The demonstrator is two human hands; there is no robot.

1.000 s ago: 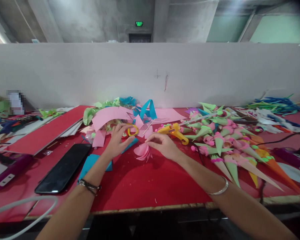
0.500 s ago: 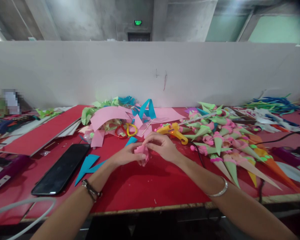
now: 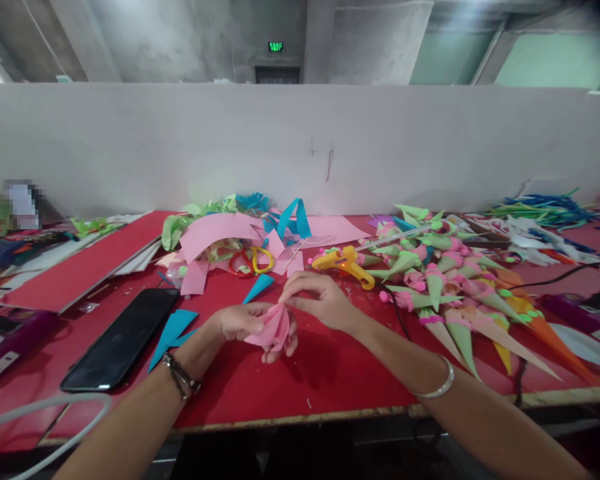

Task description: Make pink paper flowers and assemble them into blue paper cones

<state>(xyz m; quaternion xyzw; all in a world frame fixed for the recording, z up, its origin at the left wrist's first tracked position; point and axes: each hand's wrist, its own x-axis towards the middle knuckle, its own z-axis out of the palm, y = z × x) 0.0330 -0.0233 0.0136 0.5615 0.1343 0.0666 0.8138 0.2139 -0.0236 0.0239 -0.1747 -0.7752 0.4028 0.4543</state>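
Note:
A pink paper piece (image 3: 273, 330), folded into pleats like petals, is held between my two hands above the red table. My left hand (image 3: 243, 323) grips it from the left, the thumb in front and the other fingers behind and below it. With thumb and fingertips, my right hand (image 3: 320, 300) pinches the top point of the same paper. Just behind the hands lies a blue paper cone (image 3: 258, 288). More blue paper pieces (image 3: 175, 333) rest by my left forearm.
A yellow glue gun (image 3: 345, 263) lies beyond my right hand, beside a heap of paper cones (image 3: 435, 280). Scissors (image 3: 250, 261) and pink paper sheets (image 3: 220, 232) sit at the back. On the left is a black phone (image 3: 123, 340); purple power strips (image 3: 17, 343) stand at both sides.
The pink paper has turned and fanned out, showing more of its pleats. My left hand has dropped and rolled, its fingers now showing beneath the paper. My right hand has shifted slightly left and down.

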